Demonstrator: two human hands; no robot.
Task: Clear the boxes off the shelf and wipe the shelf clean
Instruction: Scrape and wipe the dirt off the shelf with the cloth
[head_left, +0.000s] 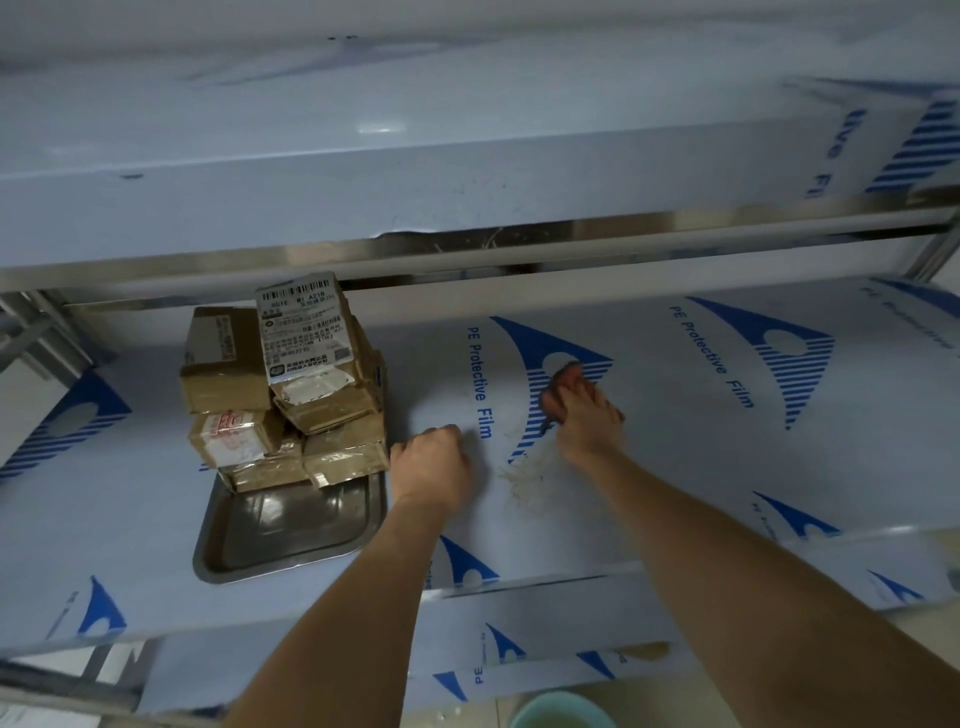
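Note:
Several taped cardboard boxes (283, 395) are piled at the back of a steel tray (291, 551) on the left of the shelf (701, 467), which is covered in white film with blue print. My right hand (587, 421) presses a reddish-brown cloth (563, 382) flat on the shelf's middle. A pale brown smear (524, 480) lies just in front of that hand. My left hand (434, 470) rests as a fist on the shelf, right of the tray, with nothing seen in it.
An upper shelf (467, 171) overhangs closely above. A lower shelf (519, 649) shows below the front edge. A teal bucket (561, 712) stands on the floor at the bottom. Steel frame posts (935, 254) rise at the right and left ends.

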